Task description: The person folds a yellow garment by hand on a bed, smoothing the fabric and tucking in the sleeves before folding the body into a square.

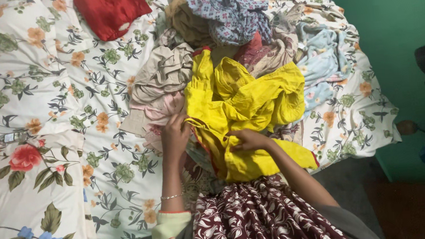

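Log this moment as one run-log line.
left hand: pinching edge of crumpled yellow cloth garment | right hand: resting on it | setting: floral bedsheet, heaped clothes

I see my left hand (174, 135) raised with fingers curled in a pinch, wrist straight, forearm running up from the bottom edge; my right hand (250, 140) lies lower, palm down, fingers bent inward. Both forearms converge, hands near but apart.

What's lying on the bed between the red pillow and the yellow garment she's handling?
In the head view, a crumpled beige garment lies between the red pillow and the yellow garment, on the floral bedsheet.
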